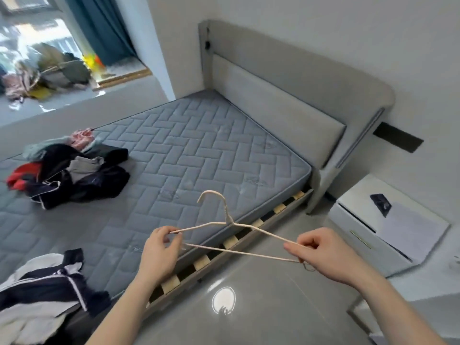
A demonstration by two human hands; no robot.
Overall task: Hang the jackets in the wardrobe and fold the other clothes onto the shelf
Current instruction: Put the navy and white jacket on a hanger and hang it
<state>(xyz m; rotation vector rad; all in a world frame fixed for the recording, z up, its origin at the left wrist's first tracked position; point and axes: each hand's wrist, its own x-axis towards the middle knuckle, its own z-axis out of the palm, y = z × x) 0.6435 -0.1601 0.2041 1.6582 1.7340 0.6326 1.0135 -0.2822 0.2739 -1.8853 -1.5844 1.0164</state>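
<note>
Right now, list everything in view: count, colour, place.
Thin wire hanger: one, cream, held over the bed edge.
Heap of mixed clothes: one, black, red, pink, on the mattress, left.
Black-and-white jacket: one, at the mattress's near corner.
Quilted mattress: one, blue-grey, on the bed.
Padded headboard: one, grey, against the wall.
Nightstand: one, white, right of the bed.
Left hand: pinches the hanger's left end.
Right hand: grips its right end.

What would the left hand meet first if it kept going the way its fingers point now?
Probably the mattress: the left hand grips one end of the hanger, fingers pointing up and away over the bed. Depth is unclear from this single view.
</note>
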